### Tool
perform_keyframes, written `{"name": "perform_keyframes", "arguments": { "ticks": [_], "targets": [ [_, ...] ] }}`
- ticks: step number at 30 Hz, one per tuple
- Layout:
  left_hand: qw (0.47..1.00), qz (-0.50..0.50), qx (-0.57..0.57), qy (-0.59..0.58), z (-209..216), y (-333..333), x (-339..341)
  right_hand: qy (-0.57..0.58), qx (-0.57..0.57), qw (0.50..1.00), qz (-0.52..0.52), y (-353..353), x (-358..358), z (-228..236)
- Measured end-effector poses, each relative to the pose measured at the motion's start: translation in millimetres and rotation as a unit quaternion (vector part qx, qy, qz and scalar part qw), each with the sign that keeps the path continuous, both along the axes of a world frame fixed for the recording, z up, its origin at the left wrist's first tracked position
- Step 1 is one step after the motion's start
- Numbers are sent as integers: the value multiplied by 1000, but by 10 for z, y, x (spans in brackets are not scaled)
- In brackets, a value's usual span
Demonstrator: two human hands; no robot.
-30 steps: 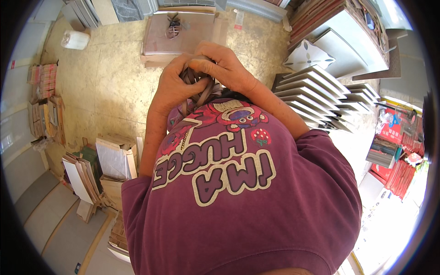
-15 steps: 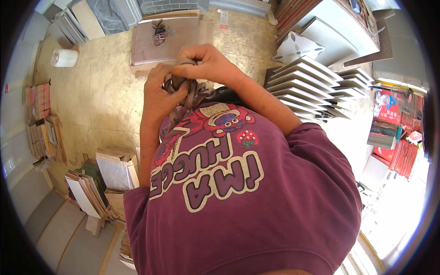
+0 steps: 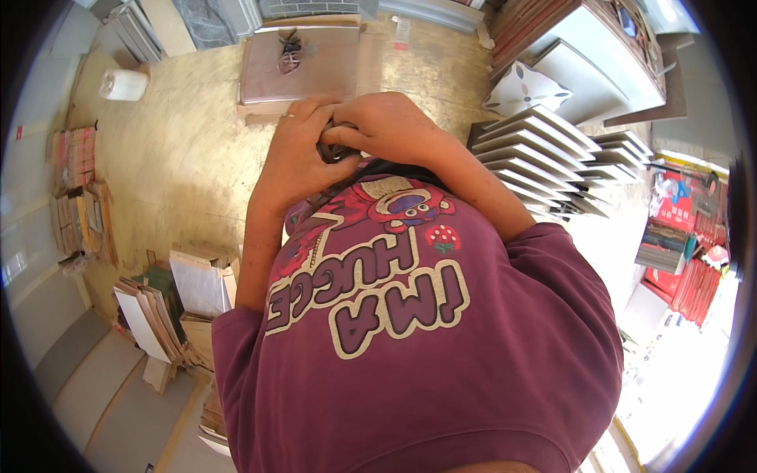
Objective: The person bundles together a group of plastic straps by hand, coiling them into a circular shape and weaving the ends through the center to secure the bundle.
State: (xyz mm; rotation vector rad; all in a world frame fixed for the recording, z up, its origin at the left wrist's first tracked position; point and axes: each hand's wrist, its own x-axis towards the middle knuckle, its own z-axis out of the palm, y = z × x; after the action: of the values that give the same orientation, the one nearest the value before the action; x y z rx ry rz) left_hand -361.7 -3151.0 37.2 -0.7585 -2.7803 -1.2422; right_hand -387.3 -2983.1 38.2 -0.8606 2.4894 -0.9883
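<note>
In front of my chest, both hands are cupped together around a bundle of brown flat strap (image 3: 337, 148). My left hand (image 3: 298, 154) wraps it from the left side, with a ring on one finger. Curled over it from the right, my right hand (image 3: 390, 126) has its fingers against those of the left. Only a dark bit of the strap shows between the fingers; the rest is hidden behind the hands and against my purple shirt (image 3: 473, 347).
On the floor ahead lies a stack of brown flat slabs (image 3: 339, 67) with a small tangle of strap (image 3: 290, 55) on top. A rack of grey panels (image 3: 536, 146) stands close on my right. Leaning boards (image 3: 150, 323) are at the left, a white container (image 3: 124, 84) far left.
My hands have closed more tightly around the strap bundle. Loops that stuck out before are now mostly covered. The whole view has shifted slightly.
</note>
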Motion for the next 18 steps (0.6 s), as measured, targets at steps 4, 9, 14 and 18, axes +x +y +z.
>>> {"name": "perform_keyframes", "arguments": {
  "ticks": [4, 9, 14, 18],
  "targets": [
    [998, 0, 34, -48, -47, 10, 28, 42, -62, 997, -21, 23, 40, -108],
    [984, 70, 67, -148, -167, 0, 165, -47, -216, 973, -67, 4, 84, -159],
    [989, 82, 24, -119, -68, 5, 168, -236, -366, 893, -112, -65, 118, -181],
    [987, 89, 33, -130, -72, -5, 167, -290, -436, 841, -136, -98, 117, -172]
  ]
}}
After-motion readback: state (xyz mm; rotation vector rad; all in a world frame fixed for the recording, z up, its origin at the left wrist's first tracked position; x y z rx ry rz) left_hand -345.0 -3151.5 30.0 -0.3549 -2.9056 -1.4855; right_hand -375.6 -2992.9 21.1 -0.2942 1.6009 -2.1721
